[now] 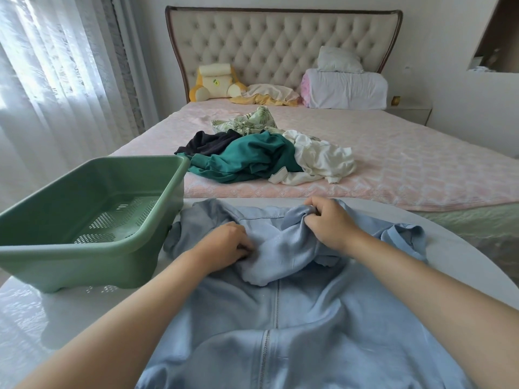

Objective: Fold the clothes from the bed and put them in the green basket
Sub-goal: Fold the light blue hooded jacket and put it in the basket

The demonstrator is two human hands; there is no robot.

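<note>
One light blue zip-front garment lies spread on the white table, its lower part cut off by the bottom edge of the view. Two hands are on it. The left hand has its fingers curled, pinching bunched cloth near the middle. The right hand grips a gathered fold at the far edge, near the collar. One green basket stands on the table just left of the garment, its perforated floor showing, its left end out of view. On the bed lies one heap of four unfolded pieces: a dark garment, a teal garment, a white garment and a leaf-print garment. Overlap hides their shapes. One yellow cushion by the headboard bears a small tag, its writing too small to read
</note>
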